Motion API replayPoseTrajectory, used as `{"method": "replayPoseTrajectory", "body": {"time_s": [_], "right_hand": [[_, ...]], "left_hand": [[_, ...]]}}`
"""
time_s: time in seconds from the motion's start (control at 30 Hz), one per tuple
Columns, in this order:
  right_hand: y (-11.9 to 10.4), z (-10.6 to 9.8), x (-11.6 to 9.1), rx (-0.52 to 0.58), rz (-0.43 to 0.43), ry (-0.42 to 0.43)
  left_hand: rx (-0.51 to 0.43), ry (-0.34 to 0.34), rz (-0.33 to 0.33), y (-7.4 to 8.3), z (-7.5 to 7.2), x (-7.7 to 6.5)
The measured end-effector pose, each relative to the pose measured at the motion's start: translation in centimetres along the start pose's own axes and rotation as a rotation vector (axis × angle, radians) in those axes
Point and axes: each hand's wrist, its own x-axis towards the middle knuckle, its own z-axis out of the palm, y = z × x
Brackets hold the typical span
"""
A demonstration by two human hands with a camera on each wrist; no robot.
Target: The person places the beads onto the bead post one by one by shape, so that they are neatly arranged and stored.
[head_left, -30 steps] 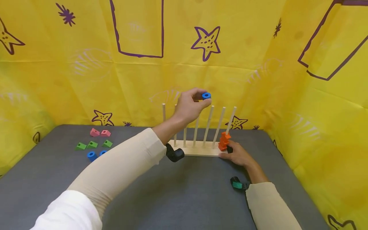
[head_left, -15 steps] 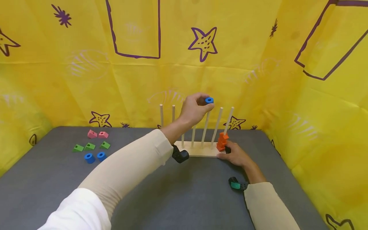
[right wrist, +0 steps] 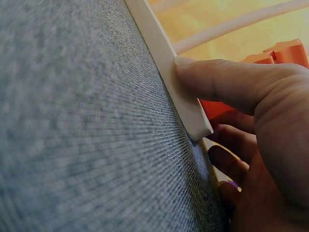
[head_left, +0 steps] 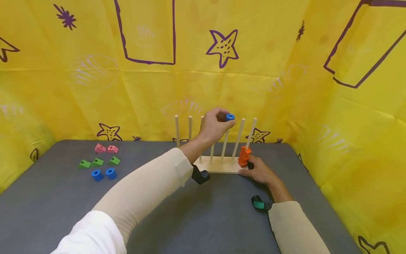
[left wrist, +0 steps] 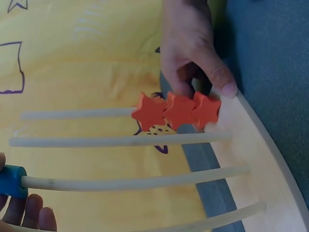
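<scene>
My left hand [head_left: 213, 126] pinches a blue cylinder bead [head_left: 230, 117] at the tip of the third peg from the right. In the left wrist view that peg [left wrist: 135, 183] runs into the hole of the bead [left wrist: 13, 181]. The wooden peg stand [head_left: 219, 169] has a row of upright pegs on a flat base. Three orange star beads [left wrist: 178, 111] are stacked at the foot of the rightmost peg. My right hand [head_left: 261, 170] grips the right end of the base, its thumb [right wrist: 217, 79] lying on the base edge beside the stars.
On the left of the grey table [head_left: 177, 225] lie two blue cylinder beads [head_left: 97, 175], three green triangular beads [head_left: 97, 162] and two pink beads [head_left: 112, 149]. A yellow printed cloth [head_left: 149, 91] rises behind the table and along its right side.
My left hand has come down and slightly right with the blue bead, from above the pegs to a peg's tip. The right hand has stayed on the base.
</scene>
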Motion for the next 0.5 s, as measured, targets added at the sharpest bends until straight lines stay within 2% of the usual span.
{"method": "replayPoseTrajectory", "body": {"time_s": [0.17, 0.37, 0.5], "right_hand": [[-0.1, 0.0, 0.0, -0.001, 0.003, -0.002], [-0.3, 0.0, -0.1, -0.003, 0.005, -0.008], [-0.2, 0.0, 0.0, -0.003, 0.004, -0.004]], "left_hand": [[-0.031, 0.006, -0.014, -0.6, 0.2, -0.2], [-0.103, 0.026, -0.092, -1.6, 0.5, -0.6], [-0.102, 0.05, -0.117, -2.2, 0.8, -0.8]]}}
